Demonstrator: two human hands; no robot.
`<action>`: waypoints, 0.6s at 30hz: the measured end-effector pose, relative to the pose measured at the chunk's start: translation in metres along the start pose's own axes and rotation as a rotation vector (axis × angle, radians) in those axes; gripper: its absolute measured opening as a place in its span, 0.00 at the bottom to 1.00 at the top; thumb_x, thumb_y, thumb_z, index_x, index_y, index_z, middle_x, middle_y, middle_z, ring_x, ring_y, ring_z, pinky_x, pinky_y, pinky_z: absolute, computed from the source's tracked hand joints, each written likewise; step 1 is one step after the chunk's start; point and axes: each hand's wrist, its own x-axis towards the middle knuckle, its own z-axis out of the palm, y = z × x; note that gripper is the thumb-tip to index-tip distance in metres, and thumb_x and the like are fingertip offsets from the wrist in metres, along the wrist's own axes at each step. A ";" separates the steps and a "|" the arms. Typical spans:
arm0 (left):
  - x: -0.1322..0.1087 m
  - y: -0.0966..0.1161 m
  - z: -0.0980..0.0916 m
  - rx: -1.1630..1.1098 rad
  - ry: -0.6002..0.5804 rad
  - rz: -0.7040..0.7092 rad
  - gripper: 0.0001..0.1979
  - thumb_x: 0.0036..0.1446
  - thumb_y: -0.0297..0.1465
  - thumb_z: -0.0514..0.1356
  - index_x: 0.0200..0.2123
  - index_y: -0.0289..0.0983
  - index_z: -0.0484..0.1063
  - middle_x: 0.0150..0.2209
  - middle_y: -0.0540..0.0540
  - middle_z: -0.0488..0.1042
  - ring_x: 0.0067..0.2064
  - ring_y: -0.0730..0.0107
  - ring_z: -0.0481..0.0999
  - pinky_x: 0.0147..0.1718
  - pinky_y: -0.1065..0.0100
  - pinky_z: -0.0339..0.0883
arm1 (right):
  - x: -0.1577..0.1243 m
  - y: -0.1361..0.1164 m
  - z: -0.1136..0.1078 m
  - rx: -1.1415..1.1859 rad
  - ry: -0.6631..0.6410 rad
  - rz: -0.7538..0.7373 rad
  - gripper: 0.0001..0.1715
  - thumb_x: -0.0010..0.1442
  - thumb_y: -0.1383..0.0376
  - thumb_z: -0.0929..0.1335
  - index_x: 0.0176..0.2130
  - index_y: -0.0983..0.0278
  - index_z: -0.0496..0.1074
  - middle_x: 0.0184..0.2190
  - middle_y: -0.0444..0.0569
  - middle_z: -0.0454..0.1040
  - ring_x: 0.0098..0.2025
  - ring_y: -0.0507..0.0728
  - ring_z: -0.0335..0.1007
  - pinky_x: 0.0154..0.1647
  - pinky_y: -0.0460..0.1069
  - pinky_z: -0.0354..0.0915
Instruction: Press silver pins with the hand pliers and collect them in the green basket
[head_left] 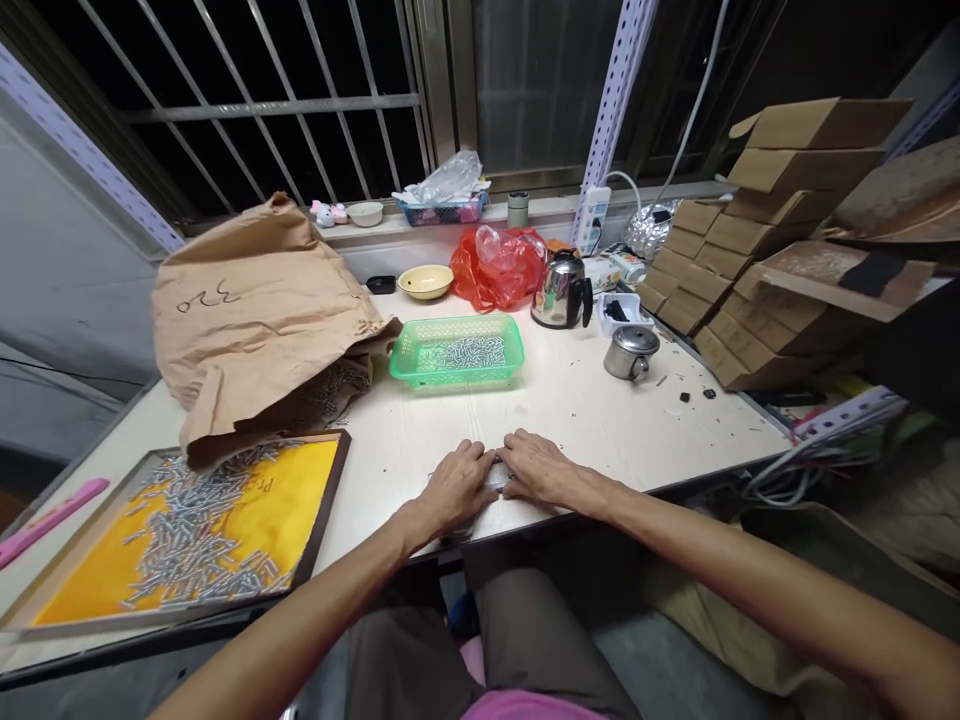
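Note:
Close to the table's front edge, my left hand (457, 485) and my right hand (541, 470) meet with bent fingers. Between them lies a small greyish, shiny piece (497, 476), mostly covered by the fingers, so its kind is unclear. Both hands are closed at its two sides, low over the tabletop. Beyond them, a green plastic basket (411, 374) holds many small metal pins (476, 352). On the left is a yellow-bottomed tray (300, 490) with a heap of similar metal pins (195, 530).
A large brown paper bag (262, 290) leans over the tray's back. Behind the basket are a yellow bowl (425, 282), a red plastic bag (495, 270) and a kettle (561, 292). A lidded metal cup (631, 352) and stacked cardboard boxes (780, 235) stand right. A pink-handled tool (52, 520) lies far left.

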 end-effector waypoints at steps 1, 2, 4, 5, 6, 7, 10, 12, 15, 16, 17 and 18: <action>0.000 0.000 0.002 -0.003 0.012 -0.003 0.15 0.55 0.33 0.57 0.45 0.35 0.66 0.40 0.41 0.68 0.43 0.58 0.65 0.42 0.59 0.63 | 0.000 0.000 0.002 -0.008 0.007 -0.007 0.19 0.53 0.57 0.70 0.41 0.68 0.70 0.39 0.54 0.69 0.43 0.60 0.62 0.40 0.51 0.59; 0.000 0.000 0.004 -0.004 0.023 -0.009 0.12 0.56 0.33 0.56 0.43 0.36 0.67 0.39 0.42 0.68 0.43 0.59 0.65 0.41 0.60 0.63 | -0.001 0.000 0.004 -0.011 0.013 -0.015 0.16 0.55 0.59 0.69 0.40 0.67 0.70 0.38 0.53 0.69 0.43 0.60 0.63 0.40 0.51 0.58; -0.001 0.002 0.010 0.003 0.038 -0.027 0.08 0.58 0.32 0.54 0.39 0.36 0.67 0.38 0.44 0.69 0.42 0.61 0.65 0.40 0.61 0.63 | -0.003 -0.001 0.008 -0.011 0.020 -0.037 0.12 0.58 0.61 0.67 0.39 0.67 0.70 0.37 0.52 0.70 0.42 0.58 0.63 0.41 0.51 0.57; -0.001 0.002 0.012 0.011 0.040 -0.034 0.06 0.58 0.31 0.54 0.37 0.36 0.68 0.38 0.44 0.69 0.41 0.62 0.65 0.39 0.62 0.62 | -0.003 -0.001 0.010 -0.009 0.019 -0.046 0.10 0.59 0.62 0.66 0.38 0.67 0.69 0.37 0.52 0.70 0.41 0.57 0.64 0.41 0.50 0.57; 0.000 0.003 0.014 0.018 0.039 -0.037 0.06 0.59 0.31 0.53 0.36 0.36 0.68 0.37 0.44 0.69 0.41 0.62 0.65 0.38 0.63 0.62 | -0.004 -0.002 0.012 -0.008 0.015 -0.050 0.09 0.60 0.63 0.66 0.38 0.67 0.69 0.36 0.51 0.70 0.41 0.57 0.64 0.40 0.50 0.56; 0.000 0.004 0.015 0.022 0.034 -0.038 0.05 0.59 0.30 0.53 0.35 0.36 0.68 0.37 0.44 0.69 0.41 0.62 0.65 0.37 0.63 0.62 | -0.005 -0.002 0.014 -0.008 0.009 -0.049 0.08 0.61 0.63 0.65 0.37 0.66 0.70 0.35 0.51 0.70 0.40 0.56 0.64 0.40 0.50 0.56; 0.002 0.003 0.016 0.018 0.016 -0.029 0.04 0.58 0.30 0.54 0.33 0.36 0.68 0.36 0.45 0.69 0.41 0.62 0.65 0.37 0.64 0.62 | -0.006 -0.005 0.013 -0.010 -0.011 -0.023 0.09 0.61 0.63 0.64 0.36 0.67 0.70 0.34 0.51 0.70 0.39 0.56 0.64 0.39 0.50 0.56; 0.003 0.002 0.016 0.016 0.032 -0.030 0.05 0.58 0.31 0.55 0.36 0.36 0.69 0.36 0.44 0.69 0.42 0.62 0.65 0.37 0.64 0.62 | -0.007 -0.004 0.008 -0.004 -0.002 0.002 0.11 0.61 0.62 0.64 0.37 0.67 0.71 0.35 0.52 0.70 0.40 0.57 0.64 0.40 0.50 0.56; -0.001 0.001 0.016 0.025 0.097 -0.058 0.11 0.58 0.33 0.56 0.43 0.35 0.67 0.39 0.43 0.69 0.42 0.60 0.65 0.39 0.61 0.63 | -0.007 0.004 -0.001 0.063 0.034 -0.016 0.16 0.59 0.58 0.67 0.44 0.66 0.70 0.38 0.52 0.69 0.42 0.58 0.63 0.41 0.50 0.58; -0.004 0.001 0.017 0.024 0.122 -0.075 0.13 0.58 0.33 0.56 0.45 0.35 0.66 0.40 0.42 0.69 0.43 0.59 0.65 0.40 0.60 0.64 | -0.006 0.007 -0.004 0.100 0.034 -0.049 0.19 0.58 0.57 0.67 0.46 0.65 0.69 0.38 0.52 0.69 0.42 0.58 0.63 0.41 0.50 0.58; -0.008 0.003 0.018 0.019 0.150 -0.091 0.14 0.58 0.33 0.56 0.47 0.34 0.65 0.41 0.42 0.69 0.44 0.59 0.65 0.41 0.59 0.64 | -0.005 0.011 -0.006 0.135 0.029 -0.084 0.20 0.59 0.57 0.66 0.47 0.65 0.68 0.39 0.52 0.69 0.42 0.57 0.63 0.41 0.49 0.58; -0.012 0.006 0.021 0.011 0.181 -0.097 0.15 0.58 0.32 0.55 0.48 0.34 0.64 0.43 0.41 0.68 0.46 0.58 0.65 0.43 0.59 0.64 | -0.003 0.014 -0.006 0.163 0.024 -0.111 0.19 0.60 0.57 0.65 0.48 0.65 0.68 0.39 0.51 0.69 0.42 0.57 0.63 0.41 0.49 0.58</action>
